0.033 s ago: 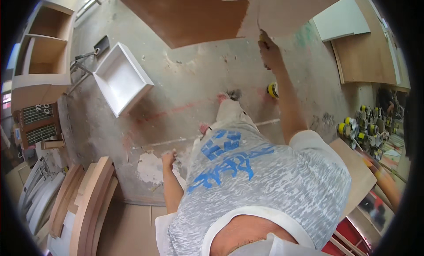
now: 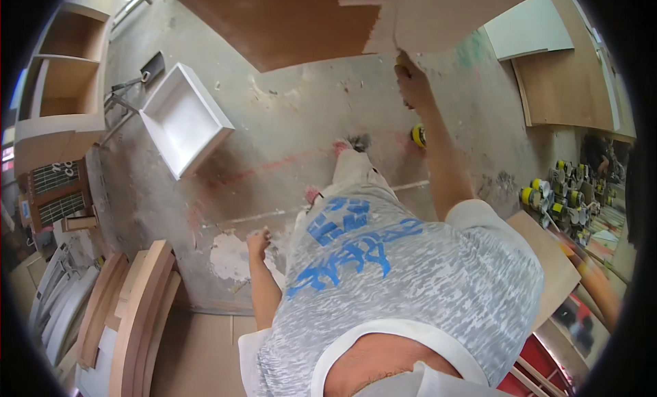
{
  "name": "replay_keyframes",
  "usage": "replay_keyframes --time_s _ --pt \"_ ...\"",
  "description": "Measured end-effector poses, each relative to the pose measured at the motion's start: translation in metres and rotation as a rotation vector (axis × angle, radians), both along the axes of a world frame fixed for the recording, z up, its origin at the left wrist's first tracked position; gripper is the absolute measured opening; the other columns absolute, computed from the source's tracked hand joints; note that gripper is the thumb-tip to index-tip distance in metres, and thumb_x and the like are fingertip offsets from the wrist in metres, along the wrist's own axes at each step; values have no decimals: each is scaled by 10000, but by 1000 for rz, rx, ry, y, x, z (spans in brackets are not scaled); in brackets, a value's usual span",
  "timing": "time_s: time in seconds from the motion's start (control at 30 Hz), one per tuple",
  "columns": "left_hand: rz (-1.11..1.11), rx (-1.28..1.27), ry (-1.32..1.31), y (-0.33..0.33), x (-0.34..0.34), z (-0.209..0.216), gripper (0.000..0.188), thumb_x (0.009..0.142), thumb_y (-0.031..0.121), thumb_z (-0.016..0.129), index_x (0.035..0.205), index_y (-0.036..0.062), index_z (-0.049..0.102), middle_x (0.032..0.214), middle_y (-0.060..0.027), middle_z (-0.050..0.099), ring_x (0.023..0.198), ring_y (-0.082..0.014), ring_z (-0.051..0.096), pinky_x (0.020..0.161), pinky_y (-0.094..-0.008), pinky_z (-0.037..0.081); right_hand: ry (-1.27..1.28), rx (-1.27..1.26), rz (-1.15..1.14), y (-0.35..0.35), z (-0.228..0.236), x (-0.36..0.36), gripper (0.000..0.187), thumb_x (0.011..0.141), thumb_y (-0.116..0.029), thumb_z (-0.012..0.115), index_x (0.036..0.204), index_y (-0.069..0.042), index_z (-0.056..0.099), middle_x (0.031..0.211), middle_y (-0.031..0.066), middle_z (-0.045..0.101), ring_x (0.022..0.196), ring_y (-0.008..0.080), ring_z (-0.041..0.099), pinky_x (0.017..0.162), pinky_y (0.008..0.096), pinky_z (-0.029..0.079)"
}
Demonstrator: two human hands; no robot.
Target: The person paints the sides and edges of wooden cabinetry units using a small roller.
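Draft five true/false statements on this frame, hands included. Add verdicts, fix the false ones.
1. The right hand is up by the lower edge of the large panel. True.
2. The large panel is brown all over. False: it is brown on the left and pale on the right, with a ragged boundary.
3. The left hand grips the white open box. False: hand and box are well apart.
4. Curved wooden pieces show at the lower left. True.
5. The shirt has red markings. False: they are blue.
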State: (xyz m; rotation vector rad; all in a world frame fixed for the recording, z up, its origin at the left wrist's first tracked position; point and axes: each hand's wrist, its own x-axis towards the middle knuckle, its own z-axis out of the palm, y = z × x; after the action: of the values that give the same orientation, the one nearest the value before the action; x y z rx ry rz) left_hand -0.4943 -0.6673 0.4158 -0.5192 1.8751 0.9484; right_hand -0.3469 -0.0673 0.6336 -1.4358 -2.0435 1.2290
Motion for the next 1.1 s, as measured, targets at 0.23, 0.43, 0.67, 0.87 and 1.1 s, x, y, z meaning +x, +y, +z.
replay_keyframes --time_s 0.23,0.43,0.67,0.87,1.1 --pt "481 458 147 126 -33 114 218 920 228 590 1008 32 630 888 -72 657 786 -212 624 793 -368 511 -194 -119 78 36 -135 -3 398 901 -260 484 1285 -169 532 816 190 652 688 316 637 619 408 488" --pt "148 348 868 168 -125 310 276 946 212 533 1054 -4 668 1037 -137 674 988 -220 624 935 -358 457 -234 -461 34 71 -219 -15 364 925 -241 465 1271 -160 543 606 119 577 417 226 530 405 371 430" --pt "-426 441 1647 109 -186 498 398 938 111 371 1264 -74 505 1341 -242 484 1243 -302 490 1096 -394 336 -130 -628 41 94 -244 -40 196 945 -221 458 1040 -108 588 491 17 431 370 123 396 351 299 353" --pt "-239 -316 1666 59 -228 439 403 928 114 403 1277 -72 482 1336 -238 483 1238 -307 483 1089 -403 334 -131 -453 40 60 -173 -21 245 962 -254 452 1088 -95 589 519 28 458 377 125 419 350 309 357" --pt "-213 -485 1581 41 -257 385 419 917 118 440 1292 -70 456 1330 -233 481 1231 -314 476 1081 -414 332 -31 -300 -57 2 -57 -11 405 960 -262 493 1353 -168 509 553 -1 466 405 107 422 362 298 346"
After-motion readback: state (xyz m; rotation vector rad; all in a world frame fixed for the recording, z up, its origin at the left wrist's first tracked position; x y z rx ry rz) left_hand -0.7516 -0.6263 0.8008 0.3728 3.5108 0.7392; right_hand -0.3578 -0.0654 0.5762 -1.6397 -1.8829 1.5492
